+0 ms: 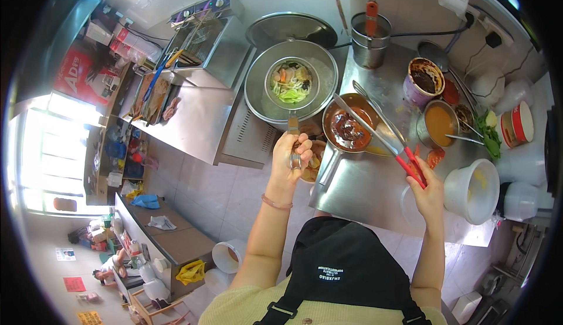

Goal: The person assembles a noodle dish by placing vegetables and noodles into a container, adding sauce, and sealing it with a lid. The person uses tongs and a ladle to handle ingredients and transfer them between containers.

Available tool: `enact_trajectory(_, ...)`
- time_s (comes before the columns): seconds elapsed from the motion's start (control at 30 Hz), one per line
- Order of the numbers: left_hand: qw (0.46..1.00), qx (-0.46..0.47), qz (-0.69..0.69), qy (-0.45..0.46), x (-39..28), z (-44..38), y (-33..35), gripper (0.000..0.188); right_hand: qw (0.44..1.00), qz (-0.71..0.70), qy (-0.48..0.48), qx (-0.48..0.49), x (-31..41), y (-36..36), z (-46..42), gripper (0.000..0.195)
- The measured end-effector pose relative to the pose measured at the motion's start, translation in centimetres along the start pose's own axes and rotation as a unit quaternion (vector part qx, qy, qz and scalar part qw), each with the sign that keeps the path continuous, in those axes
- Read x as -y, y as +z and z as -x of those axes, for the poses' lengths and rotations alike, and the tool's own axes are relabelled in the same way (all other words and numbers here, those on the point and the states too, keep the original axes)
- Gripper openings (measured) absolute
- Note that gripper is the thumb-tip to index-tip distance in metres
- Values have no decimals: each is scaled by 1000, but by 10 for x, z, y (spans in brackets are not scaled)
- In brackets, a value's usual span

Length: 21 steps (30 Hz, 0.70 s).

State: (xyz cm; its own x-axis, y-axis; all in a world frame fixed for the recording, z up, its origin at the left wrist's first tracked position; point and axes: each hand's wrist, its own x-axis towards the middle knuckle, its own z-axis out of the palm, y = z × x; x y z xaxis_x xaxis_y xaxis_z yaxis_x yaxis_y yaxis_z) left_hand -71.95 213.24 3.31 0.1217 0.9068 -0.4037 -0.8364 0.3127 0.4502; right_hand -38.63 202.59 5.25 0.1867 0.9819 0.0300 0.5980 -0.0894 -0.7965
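My left hand [291,154] grips the handle of a metal strainer [293,122]. The strainer's bowl sits over a large steel pot [251,88] and holds mixed vegetables [290,83], with pale green leaves and dark pieces among them. In my right hand [427,189] is a pair of metal tongs [387,133] with red grips, their arms apart. The tong tips reach over a saucepan [326,125] of dark red sauce [349,127] on the steel worktop [360,193]. Nothing shows between the tips.
A round lid [292,28] leans behind the pot. To the left stands a deep fryer [224,52]. At the right are a purple sauce tub [415,87], a pot of orange liquid [437,125] and a white bucket [462,193]. A person [115,268] is far off at lower left.
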Motion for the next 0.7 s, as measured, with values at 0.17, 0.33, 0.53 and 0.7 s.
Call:
enact_trajectory(0.17,991,-16,-130,36,64,13,-12,23,1000,9,2,10,-33,-20,22,50)
enact_trajectory(0.33,941,-40,-319,103,158,22,-49,78,999,-9,51,13,-58,-36,41,49)
enact_trajectory(0.53,802,-36,-550,230,217,7,-91,85,994,-32,103,6,-72,-47,57,49)
enact_trajectory(0.7,724,-53,-636,260,232,-3,-98,82,991,-72,111,-20,-86,-50,71,49)
